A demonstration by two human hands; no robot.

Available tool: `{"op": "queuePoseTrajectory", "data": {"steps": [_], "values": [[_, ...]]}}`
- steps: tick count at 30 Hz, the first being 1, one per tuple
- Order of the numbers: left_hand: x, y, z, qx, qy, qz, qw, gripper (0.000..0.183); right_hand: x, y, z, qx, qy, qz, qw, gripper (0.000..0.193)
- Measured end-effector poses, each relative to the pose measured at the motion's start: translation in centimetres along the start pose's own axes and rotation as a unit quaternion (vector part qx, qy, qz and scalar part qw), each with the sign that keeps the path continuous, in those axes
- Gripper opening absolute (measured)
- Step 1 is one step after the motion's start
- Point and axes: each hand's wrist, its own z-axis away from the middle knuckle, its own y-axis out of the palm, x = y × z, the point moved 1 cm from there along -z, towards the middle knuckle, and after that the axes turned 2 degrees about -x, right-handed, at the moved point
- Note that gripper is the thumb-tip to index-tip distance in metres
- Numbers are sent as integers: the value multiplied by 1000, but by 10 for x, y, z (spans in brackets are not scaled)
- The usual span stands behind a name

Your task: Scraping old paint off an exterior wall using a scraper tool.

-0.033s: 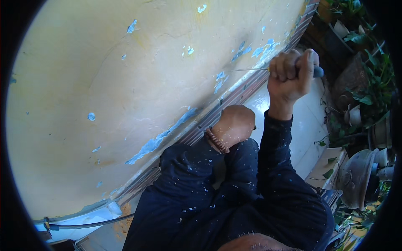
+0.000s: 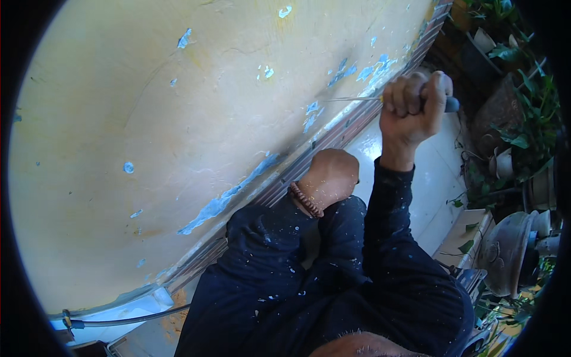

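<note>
Cream wall (image 2: 178, 131), patched with blue; tool in right fist

Right hand (image 2: 414, 107) is clenched round the dark handle of a thin hand tool (image 2: 453, 105), which spans from fist to wall. Shaft runs left, its tip close to a blue patch (image 2: 311, 107); can't tell if it touches. Whole-fist grip probably keeps the shaft steady and gives firm force rather than fine fingertip control. Sideways aim brings the tip to the wall while the arm stays out to the right. Blade shape unclear, too thin from this angle.

Left hand (image 2: 328, 175) lies near the lap, bead bracelet (image 2: 306, 200) at the wrist. Fingers out of sight, so can't tell if it holds anything. Seems parked on a bent leg for balance.

Farther out: brick strip (image 2: 334, 143) along the wall's foot, pale floor (image 2: 425, 199), potted plants (image 2: 526, 119) off right, dark cable (image 2: 131, 318) lower left.

Versus earlier frame: nearly identical. Wall marks and left hand sit slightly farther left, likely a small head shift. Right fist hasn't moved noticeably; same grip.
</note>
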Motion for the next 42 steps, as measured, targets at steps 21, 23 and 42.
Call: {"op": "queuePoseTrajectory", "data": {"steps": [21, 23, 42], "values": [[-59, -42, -14, -158, 105, 145, 971, 32, -49, -24, 47, -125, 83, -12, 989, 30], [-64, -47, -14, -166, 113, 142, 969, 32, -23, -34, 45, -159, -13, -36, 987, 30], [-75, -49, -11, -272, 180, 166, 931, 24, -11, -10, 22, -158, -23, -28, 987, 34]]}}
